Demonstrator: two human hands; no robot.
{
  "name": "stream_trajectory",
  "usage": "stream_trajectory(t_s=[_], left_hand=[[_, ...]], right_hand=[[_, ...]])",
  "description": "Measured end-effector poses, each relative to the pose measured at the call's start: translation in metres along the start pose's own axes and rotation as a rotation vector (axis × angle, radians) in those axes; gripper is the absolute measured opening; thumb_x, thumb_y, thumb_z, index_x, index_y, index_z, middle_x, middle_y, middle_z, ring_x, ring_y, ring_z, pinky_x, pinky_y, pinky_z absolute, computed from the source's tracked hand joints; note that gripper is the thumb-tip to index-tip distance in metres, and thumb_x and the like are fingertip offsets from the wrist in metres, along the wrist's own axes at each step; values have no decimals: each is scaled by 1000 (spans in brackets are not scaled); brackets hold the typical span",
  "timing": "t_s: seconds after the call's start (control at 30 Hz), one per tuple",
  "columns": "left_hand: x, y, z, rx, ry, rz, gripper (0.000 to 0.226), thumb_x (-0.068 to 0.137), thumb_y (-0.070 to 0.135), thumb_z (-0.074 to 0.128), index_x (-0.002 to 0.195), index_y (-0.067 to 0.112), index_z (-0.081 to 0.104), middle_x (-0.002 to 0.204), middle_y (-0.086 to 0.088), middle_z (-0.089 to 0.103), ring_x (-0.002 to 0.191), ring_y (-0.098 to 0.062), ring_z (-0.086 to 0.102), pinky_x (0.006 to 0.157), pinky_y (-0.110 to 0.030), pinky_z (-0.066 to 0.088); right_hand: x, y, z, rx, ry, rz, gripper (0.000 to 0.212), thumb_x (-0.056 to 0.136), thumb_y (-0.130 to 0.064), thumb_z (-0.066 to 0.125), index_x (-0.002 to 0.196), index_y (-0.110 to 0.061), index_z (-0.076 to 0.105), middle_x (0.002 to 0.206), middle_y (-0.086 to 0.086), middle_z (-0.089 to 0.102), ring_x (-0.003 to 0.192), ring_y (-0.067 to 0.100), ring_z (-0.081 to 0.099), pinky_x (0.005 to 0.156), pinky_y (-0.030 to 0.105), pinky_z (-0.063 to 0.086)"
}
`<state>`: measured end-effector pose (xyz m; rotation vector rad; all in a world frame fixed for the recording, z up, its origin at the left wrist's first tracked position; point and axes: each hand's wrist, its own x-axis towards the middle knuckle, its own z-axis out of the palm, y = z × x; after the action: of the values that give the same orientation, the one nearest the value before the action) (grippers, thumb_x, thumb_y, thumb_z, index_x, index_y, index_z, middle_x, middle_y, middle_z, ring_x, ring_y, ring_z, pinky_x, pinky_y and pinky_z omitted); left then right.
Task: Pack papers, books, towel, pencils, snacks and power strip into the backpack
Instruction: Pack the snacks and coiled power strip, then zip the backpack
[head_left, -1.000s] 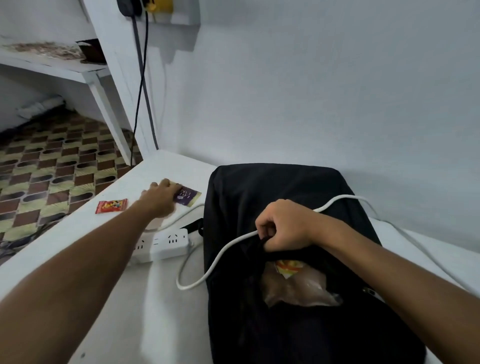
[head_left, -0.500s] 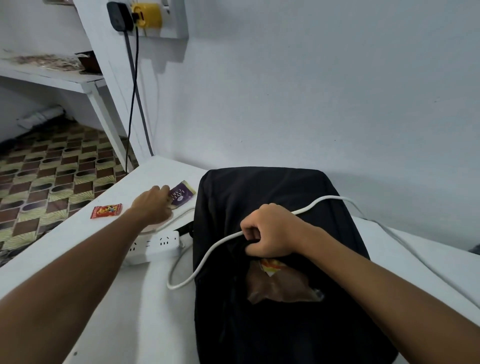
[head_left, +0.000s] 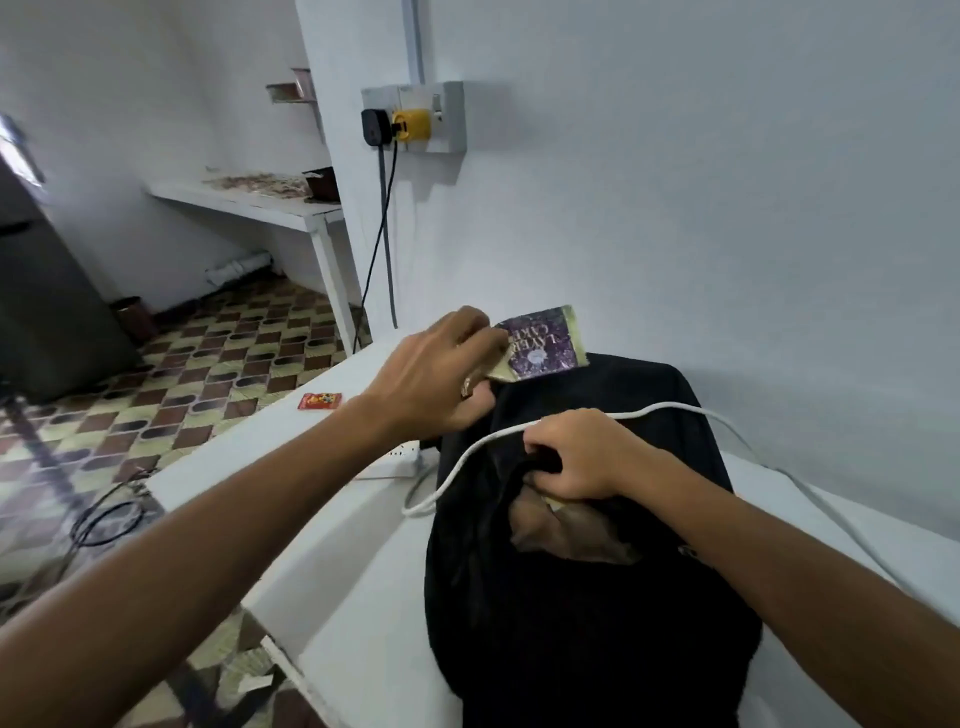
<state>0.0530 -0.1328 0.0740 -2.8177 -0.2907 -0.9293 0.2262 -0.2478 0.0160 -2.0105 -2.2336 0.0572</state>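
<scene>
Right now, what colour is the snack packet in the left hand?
Purple with pale gold edges; head view.

White table (head_left: 332, 597) bearing black backpack (head_left: 587, 649), lying flat along wall; red snack packet (head_left: 319, 400) resting near far left edge; white power strip (head_left: 399, 461) sitting just beside backpack, cord (head_left: 810, 493) trailing right.

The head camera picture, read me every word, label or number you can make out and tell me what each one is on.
"LAYER CAKE": on the purple snack packet held by the left hand, seen upside down.
Red snack packet on the table: printed picture and lettering, too small to read.
Packet inside the backpack opening, under the right hand: too blurred to read.
</scene>
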Motion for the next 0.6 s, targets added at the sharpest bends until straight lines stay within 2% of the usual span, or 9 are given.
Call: stream_trajectory(t_s=[0.1, 0.17, 0.27, 0.33, 0.4, 0.47, 0.6], left_hand=[[-9, 35, -17, -33, 13, 149, 37, 72, 14, 62, 107, 3, 60, 103, -17, 58, 82, -30, 57, 57, -34, 50], [-18, 55, -22, -34, -2, 257, 34, 73, 14, 63, 105, 1, 60, 103, -20, 59, 83, -30, 58, 61, -32, 48], [-33, 79, -15, -52, -32, 361, 24, 73, 9, 60, 94, -1, 65, 98, -21, 61, 78, -32, 55, 64, -34, 46], [-40, 93, -4, -42, -117, 394, 19, 75, 9, 57, 90, 1, 66, 96, -18, 61, 75, -31, 54, 64, -37, 45], [-40, 105, 9, 27, -212, 381, 19, 74, 13, 57, 88, 5, 64, 94, -15, 61, 75, -30, 55, 65, -38, 46], [-36, 114, 18, 116, -267, 295, 19, 71, 19, 55, 84, 6, 62, 87, -12, 60, 73, -30, 55, 65, -39, 48], [-28, 135, 26, 310, -293, 208, 1, 62, 13, 59, 62, 13, 60, 65, -7, 57, 59, -26, 53, 59, -32, 46]], right_hand=[[-6, 9, -12, 96, -147, 89, 21, 76, -39, 64, 89, -25, 56, 91, -6, 61, 84, 16, 58, 74, 31, 48], [-8, 15, -23, 132, -179, 144, 21, 83, -37, 64, 99, -24, 60, 93, -5, 60, 88, 17, 61, 78, 30, 50], [-11, 9, -52, 34, -73, 81, 11, 83, -30, 60, 81, -20, 63, 78, -5, 62, 72, 16, 59, 66, 33, 49], [-15, -1, -66, 91, -17, 21, 6, 74, -20, 63, 79, -20, 65, 75, -7, 62, 72, 14, 57, 66, 32, 48], [-19, -8, -75, 81, -36, -9, 15, 72, -12, 60, 83, -18, 67, 75, -8, 60, 74, 14, 55, 68, 29, 47], [-19, -12, -81, 37, -65, -4, 20, 71, -8, 56, 84, -20, 66, 77, -8, 58, 76, 14, 54, 68, 29, 47], [-24, -15, -90, -8, -32, 4, 22, 73, -7, 56, 87, -21, 66, 77, -8, 55, 77, 16, 53, 68, 28, 45]])
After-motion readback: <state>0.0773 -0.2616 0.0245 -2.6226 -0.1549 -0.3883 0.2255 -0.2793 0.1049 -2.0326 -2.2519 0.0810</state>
